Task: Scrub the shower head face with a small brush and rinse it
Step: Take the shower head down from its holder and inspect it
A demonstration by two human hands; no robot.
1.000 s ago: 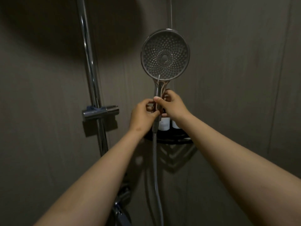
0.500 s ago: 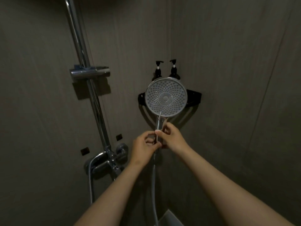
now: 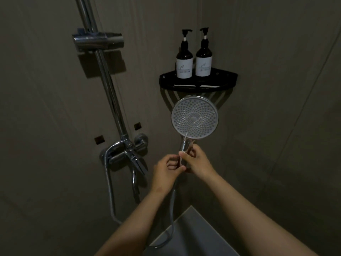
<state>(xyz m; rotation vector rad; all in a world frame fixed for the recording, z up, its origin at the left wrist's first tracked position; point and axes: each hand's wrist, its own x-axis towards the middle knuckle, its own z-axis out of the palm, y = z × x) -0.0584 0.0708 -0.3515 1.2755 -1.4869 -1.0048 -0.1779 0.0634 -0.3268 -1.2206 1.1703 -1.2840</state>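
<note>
A round chrome shower head (image 3: 194,117) with a grey dotted face points toward me, held upright below the corner shelf. My right hand (image 3: 198,160) grips its handle, and a thin white brush (image 3: 184,145) lies pinched along the handle under the thumb, its tip reaching the lower rim of the face. My left hand (image 3: 167,169) curls around the base of the handle where the metal hose (image 3: 172,211) joins. The hose hangs down between my forearms.
A chrome riser rail (image 3: 108,84) with an empty holder bracket (image 3: 97,41) stands at the left, above the mixer tap (image 3: 127,152). Two dark pump bottles (image 3: 193,61) stand on a black corner shelf (image 3: 227,78). A pale ledge (image 3: 193,233) shows at the bottom.
Both hands have brought the shower head down from above the shelf to below it, and my view has tilted down. The grip of both hands is unchanged.
</note>
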